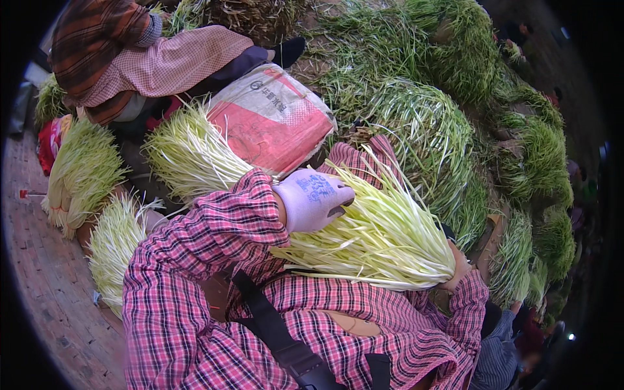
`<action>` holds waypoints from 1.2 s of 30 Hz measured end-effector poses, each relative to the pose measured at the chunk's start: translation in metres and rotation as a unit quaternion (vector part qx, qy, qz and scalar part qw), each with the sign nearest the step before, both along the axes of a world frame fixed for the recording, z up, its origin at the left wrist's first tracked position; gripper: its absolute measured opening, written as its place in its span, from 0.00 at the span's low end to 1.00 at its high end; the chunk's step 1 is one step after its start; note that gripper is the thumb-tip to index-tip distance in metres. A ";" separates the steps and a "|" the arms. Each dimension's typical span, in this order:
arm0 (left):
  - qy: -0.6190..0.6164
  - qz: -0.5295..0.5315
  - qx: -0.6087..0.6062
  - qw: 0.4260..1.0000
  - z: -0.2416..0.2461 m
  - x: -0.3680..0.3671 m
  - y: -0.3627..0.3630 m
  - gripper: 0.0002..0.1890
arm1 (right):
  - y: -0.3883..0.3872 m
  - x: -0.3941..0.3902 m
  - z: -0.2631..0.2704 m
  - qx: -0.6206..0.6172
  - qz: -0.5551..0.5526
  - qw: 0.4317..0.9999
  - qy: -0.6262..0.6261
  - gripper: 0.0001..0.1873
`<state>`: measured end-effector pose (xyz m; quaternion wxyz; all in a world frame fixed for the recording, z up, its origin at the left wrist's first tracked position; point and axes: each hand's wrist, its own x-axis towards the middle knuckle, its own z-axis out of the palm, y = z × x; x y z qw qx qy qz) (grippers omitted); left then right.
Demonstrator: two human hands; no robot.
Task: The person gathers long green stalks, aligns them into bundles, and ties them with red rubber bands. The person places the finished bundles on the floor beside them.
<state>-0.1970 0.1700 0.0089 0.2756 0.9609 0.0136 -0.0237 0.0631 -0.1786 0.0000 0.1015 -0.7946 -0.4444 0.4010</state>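
A large bundle of pale yellow-green leafy stalks, perhaps blanched chives (375, 234), lies across my lap, its leaf tips fanned to the left and its white bases gathered at the right. My right hand (458, 268) is closed around the gathered bases, partly hidden by them. In a pale lilac knit glove with dark fingertips, my left hand (317, 199) is at the upper left edge of the leaves, fingers curled; whether it grips any is hidden. Beyond my left forearm lies another pale bundle (200, 156), beside a red and white woven sack (273, 122).
Tied pale bundles (85, 170) and a loose one (114, 248) stand at left by the brick floor (58, 287). A co-worker in an apron (161, 63) sits at upper left. Green leafy heaps (419, 126) spread across the upper right. Another person's striped sleeve (497, 356) shows lower right.
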 end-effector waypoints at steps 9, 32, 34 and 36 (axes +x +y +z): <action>0.101 -0.038 0.047 0.993 0.016 0.021 -0.021 0.15 | 0.006 -0.001 0.008 -0.056 -0.031 0.998 -0.005 0.55; -0.123 0.169 0.024 0.978 -0.001 0.011 0.019 0.08 | -0.014 -0.001 0.000 0.011 -0.030 0.996 -0.085 0.53; -0.160 0.191 -0.014 0.968 0.001 0.023 0.025 0.09 | -0.016 0.002 -0.004 0.014 -0.030 0.996 -0.086 0.54; -0.168 0.119 0.023 0.978 0.002 0.045 0.023 0.10 | -0.018 0.006 -0.009 0.000 -0.039 0.997 -0.073 0.57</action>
